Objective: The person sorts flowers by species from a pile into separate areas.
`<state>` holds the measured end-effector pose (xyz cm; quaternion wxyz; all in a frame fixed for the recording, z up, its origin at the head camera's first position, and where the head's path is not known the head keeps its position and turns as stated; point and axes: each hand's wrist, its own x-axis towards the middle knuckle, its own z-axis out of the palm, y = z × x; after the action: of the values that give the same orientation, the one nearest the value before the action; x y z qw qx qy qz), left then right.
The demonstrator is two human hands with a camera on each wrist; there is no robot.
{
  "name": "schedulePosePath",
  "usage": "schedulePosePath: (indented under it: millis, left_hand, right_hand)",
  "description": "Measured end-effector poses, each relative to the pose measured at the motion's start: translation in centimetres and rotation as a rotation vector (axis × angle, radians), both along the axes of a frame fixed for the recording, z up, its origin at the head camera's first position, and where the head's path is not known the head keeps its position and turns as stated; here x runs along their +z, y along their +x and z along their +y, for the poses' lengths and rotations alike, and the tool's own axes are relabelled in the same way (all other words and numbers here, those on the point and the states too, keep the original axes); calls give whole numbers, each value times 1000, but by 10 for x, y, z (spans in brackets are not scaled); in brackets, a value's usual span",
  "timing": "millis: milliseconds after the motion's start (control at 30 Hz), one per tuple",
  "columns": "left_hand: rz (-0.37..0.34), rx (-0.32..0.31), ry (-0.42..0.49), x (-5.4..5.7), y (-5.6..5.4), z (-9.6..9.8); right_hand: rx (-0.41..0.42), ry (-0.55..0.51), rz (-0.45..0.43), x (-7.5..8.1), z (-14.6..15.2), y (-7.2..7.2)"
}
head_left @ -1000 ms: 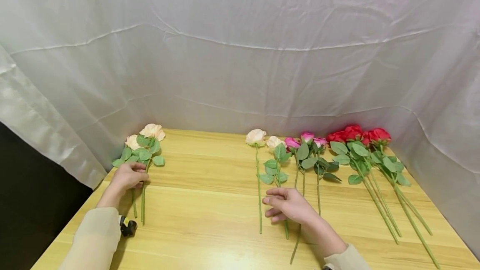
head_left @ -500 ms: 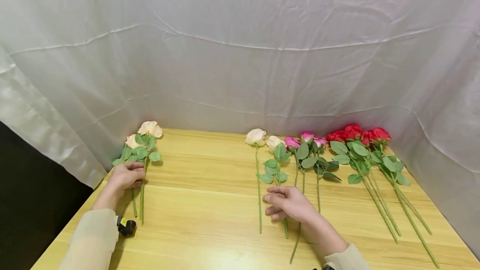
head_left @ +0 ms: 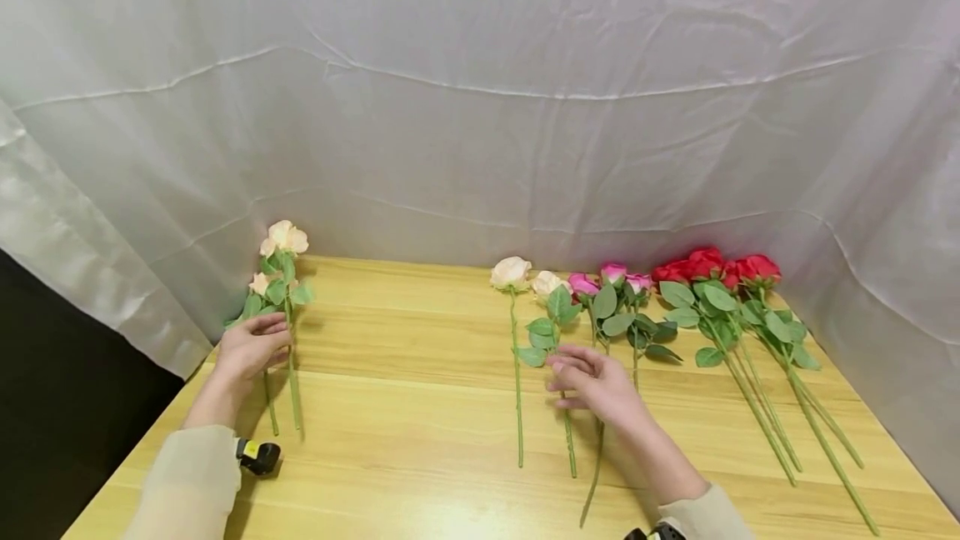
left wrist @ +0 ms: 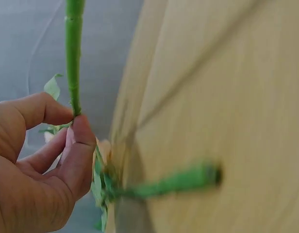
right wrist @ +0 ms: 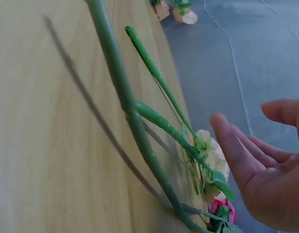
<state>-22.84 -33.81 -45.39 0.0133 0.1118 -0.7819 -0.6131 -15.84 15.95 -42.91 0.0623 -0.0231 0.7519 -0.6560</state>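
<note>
At the left of the table (head_left: pixel 420 432), my left hand (head_left: pixel 253 347) pinches the green stem (left wrist: pixel 73 53) of a peach rose (head_left: pixel 283 238) between thumb and finger. The rose's head tilts up above a second peach rose (head_left: pixel 260 282), whose stem (left wrist: pixel 174 186) appears below the hand in the left wrist view. My right hand (head_left: pixel 596 386) hovers over a cream rose (head_left: pixel 550 283) with leaves, fingers apart and gently bent. In the right wrist view nothing lies between those fingers (right wrist: pixel 232 145). Beside it lies another peach rose (head_left: pixel 512 272) on a bare stem.
Several pink roses (head_left: pixel 613 274) lie right of the cream one, a stem running under my right forearm. Several red roses (head_left: pixel 705 265) lie farther right, stems slanting to the front. A grey cloth (head_left: pixel 480 148) hangs behind the table.
The pinched peach rose has risen and swung left at its head, its stem end moving right. My right hand has shifted slightly away from me and to the right.
</note>
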Motion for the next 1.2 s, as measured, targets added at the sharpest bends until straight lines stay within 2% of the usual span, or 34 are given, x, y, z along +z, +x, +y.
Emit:
schedulePosePath:
  millis: [167, 267, 433, 533, 633, 900, 1100, 1200]
  left_hand:
    - [78, 54, 154, 10, -1, 24]
    - [103, 67, 207, 15, -1, 42]
    - [144, 63, 302, 24, -3, 79]
    - [169, 41, 335, 29, -3, 104]
    - [192, 5, 367, 34, -3, 128]
    - [230, -144, 439, 43, 1, 186]
    - [266, -210, 475, 44, 5, 225]
    - [272, -241, 495, 42, 7, 239]
  right_hand:
    - [-132, -47, 74, 4, 1, -3]
    - [-188, -81, 125, 5, -2, -6]
    - [-212, -145, 212, 6, -13, -9]
    - [-205, -172, 232, 8, -22, -10]
    - [-187, -186, 232, 9, -32, -10]
    - [-82, -180, 176, 6, -56, -7]
    - [89, -124, 140, 6, -64, 0]
    - [141, -66, 122, 6, -67, 3]
